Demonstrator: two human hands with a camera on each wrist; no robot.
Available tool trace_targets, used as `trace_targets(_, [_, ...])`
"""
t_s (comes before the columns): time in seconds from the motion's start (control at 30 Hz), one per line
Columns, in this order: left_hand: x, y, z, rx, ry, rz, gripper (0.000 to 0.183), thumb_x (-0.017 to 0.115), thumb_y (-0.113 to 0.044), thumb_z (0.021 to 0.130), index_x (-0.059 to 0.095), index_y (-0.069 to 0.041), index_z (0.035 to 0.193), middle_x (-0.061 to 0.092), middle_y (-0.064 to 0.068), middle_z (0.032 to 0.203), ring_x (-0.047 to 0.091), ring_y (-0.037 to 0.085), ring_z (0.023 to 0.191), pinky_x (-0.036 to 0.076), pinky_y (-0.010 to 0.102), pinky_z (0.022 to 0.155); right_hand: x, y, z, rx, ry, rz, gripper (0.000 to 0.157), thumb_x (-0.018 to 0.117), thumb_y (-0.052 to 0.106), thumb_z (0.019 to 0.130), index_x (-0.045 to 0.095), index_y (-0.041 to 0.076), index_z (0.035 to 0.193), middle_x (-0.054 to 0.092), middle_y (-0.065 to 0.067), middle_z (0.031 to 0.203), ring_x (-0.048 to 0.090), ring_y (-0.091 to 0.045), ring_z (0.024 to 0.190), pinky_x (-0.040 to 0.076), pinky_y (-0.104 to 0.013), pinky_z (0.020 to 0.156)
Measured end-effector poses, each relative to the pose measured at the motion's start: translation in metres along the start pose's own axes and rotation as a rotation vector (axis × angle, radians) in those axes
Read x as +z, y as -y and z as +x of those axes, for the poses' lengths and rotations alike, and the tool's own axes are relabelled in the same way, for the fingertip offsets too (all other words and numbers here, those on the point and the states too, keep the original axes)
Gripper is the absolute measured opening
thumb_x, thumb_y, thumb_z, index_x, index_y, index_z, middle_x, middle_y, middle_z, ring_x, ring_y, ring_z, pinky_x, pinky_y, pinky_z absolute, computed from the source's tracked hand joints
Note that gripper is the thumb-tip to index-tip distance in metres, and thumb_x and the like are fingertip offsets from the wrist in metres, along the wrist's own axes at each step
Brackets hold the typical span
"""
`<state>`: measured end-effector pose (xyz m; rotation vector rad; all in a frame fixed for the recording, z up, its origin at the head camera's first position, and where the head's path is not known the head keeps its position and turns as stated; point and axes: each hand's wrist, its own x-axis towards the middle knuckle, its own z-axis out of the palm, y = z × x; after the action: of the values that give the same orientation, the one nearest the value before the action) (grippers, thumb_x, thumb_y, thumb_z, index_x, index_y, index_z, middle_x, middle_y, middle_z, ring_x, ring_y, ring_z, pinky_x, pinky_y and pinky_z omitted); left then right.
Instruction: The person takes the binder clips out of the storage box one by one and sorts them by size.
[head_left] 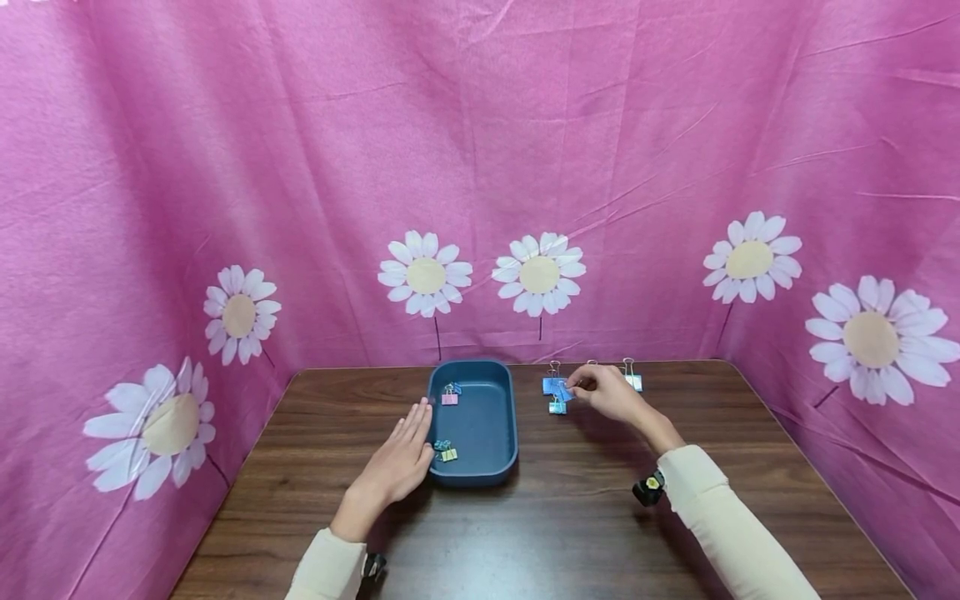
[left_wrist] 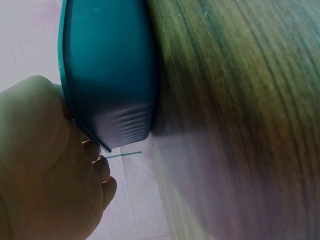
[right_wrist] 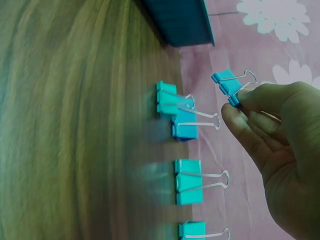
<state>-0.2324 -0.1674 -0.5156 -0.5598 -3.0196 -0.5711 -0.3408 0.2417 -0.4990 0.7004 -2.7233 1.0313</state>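
My right hand (head_left: pixel 611 394) pinches a small blue binder clip (right_wrist: pixel 229 84) between thumb and forefinger, raised above the table. Below it stand a blue binder clip (right_wrist: pixel 185 126) and a lighter blue clip (right_wrist: pixel 166 100), close together. Two more clips, a turquoise clip (right_wrist: pixel 189 182) and another turquoise clip (right_wrist: pixel 193 230), stand in line beyond; the hand partly covers this row in the head view. My left hand (head_left: pixel 396 458) rests with extended fingers against the left rim of a dark blue tray (head_left: pixel 483 425).
Along the tray's left side lie a pink clip (head_left: pixel 449 400) beside a blue one, and a yellow clip (head_left: pixel 449 455) beside a teal one. The wooden table (head_left: pixel 585 525) ends at a pink curtain (head_left: pixel 480 150) printed with white daisies.
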Motion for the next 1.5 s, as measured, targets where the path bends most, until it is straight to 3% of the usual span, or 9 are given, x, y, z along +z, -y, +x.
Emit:
trace_targets(0.4, [0.002, 0.003, 0.001, -0.009, 0.007, -0.005, 0.064, 0.043, -0.020, 0.112, 0.022, 0.004, 0.168, 0.016, 0.017, 0.179, 0.019, 0.034, 0.166, 0.023, 0.050, 0.135, -0.005, -0.026, -0.014, 0.051, 0.001, 0.005, 0.004, 0.073, 0.005, 0.095, 0.078, 0.006, 0.096, 0.079, -0.004, 0.092, 0.068, -0.007, 0.077, 0.058, -0.022, 0.069])
trace_targets(0.67, [0.000, 0.002, 0.001, -0.016, 0.008, -0.010, 0.064, 0.042, -0.021, 0.112, 0.022, 0.004, 0.168, 0.016, 0.016, 0.179, 0.018, 0.033, 0.167, 0.023, 0.051, 0.135, -0.006, -0.046, -0.020, 0.112, 0.003, -0.035, 0.009, 0.076, 0.012, 0.095, 0.076, 0.003, 0.095, 0.079, -0.002, 0.091, 0.069, -0.010, 0.081, 0.058, -0.024, 0.074])
trace_targets(0.9, [-0.001, 0.001, 0.001, -0.011, 0.009, -0.011, 0.064, 0.042, -0.021, 0.112, 0.022, 0.004, 0.167, 0.017, 0.017, 0.179, 0.019, 0.034, 0.166, 0.024, 0.051, 0.135, -0.004, -0.059, -0.027, 0.187, 0.035, 0.050, 0.006, 0.070, 0.003, 0.097, 0.074, -0.001, 0.096, 0.076, -0.007, 0.083, 0.064, -0.013, 0.062, 0.057, -0.026, 0.053])
trace_targets(0.97, [-0.001, 0.001, 0.001, -0.008, 0.009, -0.011, 0.064, 0.042, -0.021, 0.112, 0.022, 0.004, 0.167, 0.017, 0.018, 0.178, 0.019, 0.035, 0.166, 0.024, 0.052, 0.135, -0.003, -0.060, -0.029, 0.196, 0.030, 0.042, 0.007, 0.070, 0.004, 0.098, 0.074, 0.000, 0.095, 0.075, -0.006, 0.082, 0.063, -0.012, 0.061, 0.055, -0.025, 0.053])
trace_targets(1.13, [-0.001, 0.000, 0.001, -0.013, 0.017, -0.010, 0.064, 0.042, -0.021, 0.112, 0.022, 0.004, 0.167, 0.016, 0.017, 0.179, 0.018, 0.034, 0.166, 0.023, 0.051, 0.136, -0.002, -0.064, -0.031, 0.192, 0.010, -0.019, 0.005, 0.073, 0.005, 0.096, 0.075, 0.001, 0.095, 0.075, -0.005, 0.086, 0.063, -0.011, 0.069, 0.054, -0.025, 0.063])
trace_targets(1.33, [-0.001, 0.000, 0.001, -0.016, 0.020, -0.009, 0.064, 0.041, -0.022, 0.112, 0.022, 0.003, 0.168, 0.016, 0.017, 0.179, 0.018, 0.033, 0.167, 0.023, 0.051, 0.136, 0.000, -0.069, -0.032, 0.189, -0.020, -0.066, 0.005, 0.077, 0.008, 0.094, 0.076, 0.004, 0.095, 0.077, -0.006, 0.096, 0.066, -0.016, 0.089, 0.055, -0.035, 0.082])
trace_targets(1.5, [0.000, 0.001, 0.002, -0.010, 0.011, -0.009, 0.064, 0.042, -0.021, 0.112, 0.022, 0.004, 0.167, 0.017, 0.018, 0.179, 0.018, 0.034, 0.166, 0.023, 0.051, 0.135, 0.001, -0.072, -0.032, 0.185, -0.018, -0.067, 0.009, 0.077, 0.011, 0.095, 0.075, 0.003, 0.094, 0.077, -0.006, 0.096, 0.067, -0.018, 0.091, 0.056, -0.039, 0.084])
